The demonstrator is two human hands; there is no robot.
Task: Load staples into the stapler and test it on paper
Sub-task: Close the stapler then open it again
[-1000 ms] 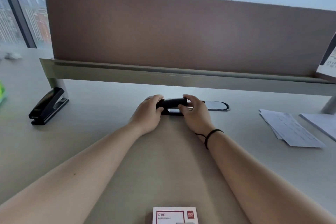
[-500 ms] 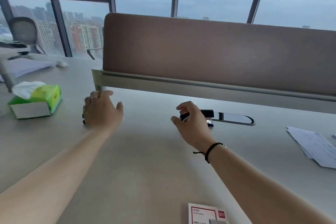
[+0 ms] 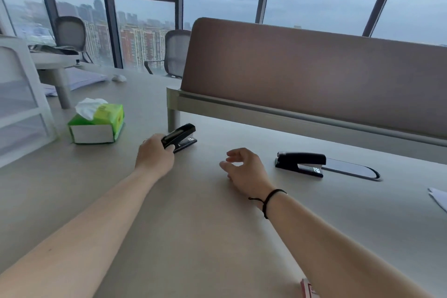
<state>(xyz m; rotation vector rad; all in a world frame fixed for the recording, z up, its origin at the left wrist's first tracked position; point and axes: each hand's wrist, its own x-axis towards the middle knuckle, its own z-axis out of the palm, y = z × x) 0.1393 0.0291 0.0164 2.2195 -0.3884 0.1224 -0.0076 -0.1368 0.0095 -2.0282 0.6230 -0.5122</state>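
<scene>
Two black staplers lie on the pale desk. My left hand [image 3: 154, 156] grips the rear end of the left stapler [image 3: 181, 136], which points away to the right near the divider's leg. The second stapler [image 3: 301, 163] rests alone at the right, beside an oval cable port. My right hand [image 3: 244, 168] hovers between the two staplers, empty, fingers loosely curled and apart. A red-and-white staple box [image 3: 308, 289] peeks out at the bottom edge, partly hidden by my right forearm. A corner of white paper [image 3: 439, 199] shows at the right edge.
A brown desk divider [image 3: 314, 80] runs across the back. A green tissue box [image 3: 96, 122] stands left of the stapler, with a white drawer unit [image 3: 21, 104] at the far left. Office chairs and windows lie beyond.
The view swung left. My left hand reached to the left stapler and closed on it. My right hand let go of the right stapler and drew back to the left.
</scene>
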